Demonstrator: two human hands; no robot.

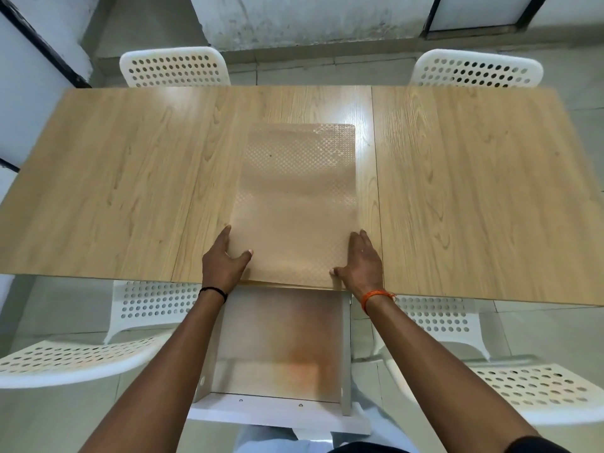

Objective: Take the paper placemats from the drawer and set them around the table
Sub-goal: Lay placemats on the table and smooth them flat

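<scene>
Pale oak-look laminate, that's the long rectangular table (114,178), w/ a seam down each side of its middle panel. Four white perforated plastic chairs (175,68) sit round it, two at the far edge, two at the near edge either side of the person. Below the near edge the shallow grey-white drawer (281,348) hangs pulled out; its floor shows bare, so I'd judge the mats are all out of it.

On the middle panel lies the tan paper placemat stack (294,197), long side running away from the person, near end about flush w/ the table edge, maybe just over it. Can't tell how many sheets; a thin layered edge shows at the near end.

Left hand (225,259) lies flat at the stack's left near corner, fingers straight along the side, thumb spread onto the paper. Right hand (362,259) mirrors it at the right corner, fingers extended, thumb on the near edge. Neither is curled round anything, both pressing, not gripping.

Risks, as I read it: glossy tabletop + light paper, so flat palms could slide the whole stack rather than peel off one sheet. Thumbs pushing inward might buckle or crease it. Near end at the edge could droop back into the open drawer. And the drawer sticks out at the person's waist, easy to bump when walking round.
</scene>
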